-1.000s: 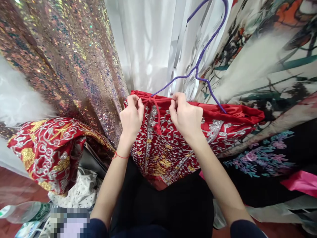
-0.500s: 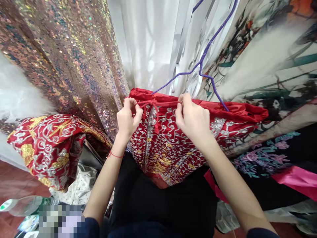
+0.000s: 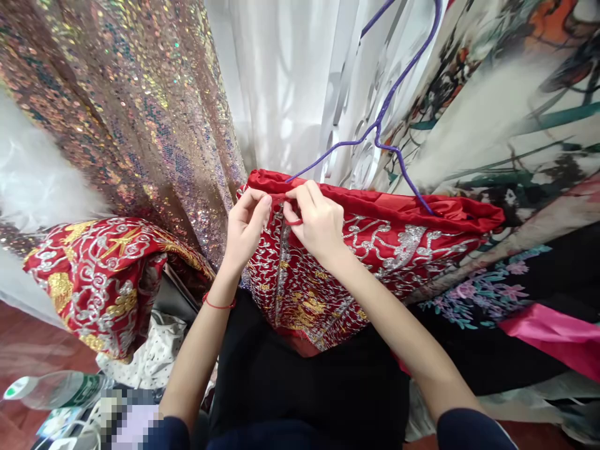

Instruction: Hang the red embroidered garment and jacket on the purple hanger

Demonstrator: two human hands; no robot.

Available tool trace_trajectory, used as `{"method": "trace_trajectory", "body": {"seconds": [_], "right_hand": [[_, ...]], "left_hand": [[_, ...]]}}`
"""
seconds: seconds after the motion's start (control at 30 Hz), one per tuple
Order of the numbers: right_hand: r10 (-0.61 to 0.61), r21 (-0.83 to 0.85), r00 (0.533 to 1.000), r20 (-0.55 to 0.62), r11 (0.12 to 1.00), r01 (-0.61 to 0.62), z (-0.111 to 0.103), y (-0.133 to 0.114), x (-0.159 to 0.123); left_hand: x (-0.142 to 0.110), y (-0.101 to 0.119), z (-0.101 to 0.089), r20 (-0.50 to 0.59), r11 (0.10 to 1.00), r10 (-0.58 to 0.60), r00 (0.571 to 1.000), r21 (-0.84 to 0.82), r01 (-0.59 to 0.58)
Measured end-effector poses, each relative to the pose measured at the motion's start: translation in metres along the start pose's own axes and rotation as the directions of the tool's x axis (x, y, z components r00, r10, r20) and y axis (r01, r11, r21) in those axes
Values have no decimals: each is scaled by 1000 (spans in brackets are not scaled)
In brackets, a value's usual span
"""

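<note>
Left hand: we see the left hand [image 3: 246,228] with thumb and forefinger pinched together on a thin red fabric cord [image 3: 294,222] at the waistband.
Right hand: the right hand [image 3: 321,222], just beside the left, grips the same cord, a bend of it showing between thumb and fingers.
Red garment: the red garment with silver and gold embroidery [image 3: 384,240] lies directly under both hands, its gathered waistband running past the right hand on its outer side.
Hanger: we note a purple wire hanger [image 3: 344,144] beyond the right hand, both lower ends reaching into the waistband.
Left wrist: a thin red string bracelet [image 3: 219,305] circles it.
Outward of left hand: we record a folded red cloth with silver and gold embroidery [image 3: 94,281]; beyond it, a shimmering sequined fabric [image 3: 154,125].
Outward of right hand: a black fabric with embroidered flowers [image 3: 506,281] and a glossy pink fabric strip [image 3: 557,337], both well apart from the hand.
</note>
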State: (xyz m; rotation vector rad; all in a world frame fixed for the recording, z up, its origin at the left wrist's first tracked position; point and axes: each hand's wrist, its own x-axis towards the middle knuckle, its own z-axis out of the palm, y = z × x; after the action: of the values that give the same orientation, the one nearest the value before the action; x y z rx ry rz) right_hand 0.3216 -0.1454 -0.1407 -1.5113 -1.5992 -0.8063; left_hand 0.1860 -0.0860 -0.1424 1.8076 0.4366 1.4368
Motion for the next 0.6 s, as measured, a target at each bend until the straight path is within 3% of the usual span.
{"method": "trace_trajectory", "body": {"seconds": [0.2, 0.33, 0.5, 0.6], "right_hand": [[32, 22, 999, -38, 999, -31, 5, 1, -5], [-1, -20, 1000, 12, 1000, 2, 4, 7, 2], [-131, -70, 984, 122, 988, 141, -4, 11, 4], [-193, -91, 970, 146, 974, 207, -6, 13, 0]], "left_hand": [[7, 3, -1, -60, 969, -144, 988, -212, 128], [10, 6, -3, -100, 959, -220, 970, -203, 197], [8, 1, -9, -152, 949, -276, 949, -202, 244], [6, -1, -11, -172, 978, -205, 964, -71, 195]]}}
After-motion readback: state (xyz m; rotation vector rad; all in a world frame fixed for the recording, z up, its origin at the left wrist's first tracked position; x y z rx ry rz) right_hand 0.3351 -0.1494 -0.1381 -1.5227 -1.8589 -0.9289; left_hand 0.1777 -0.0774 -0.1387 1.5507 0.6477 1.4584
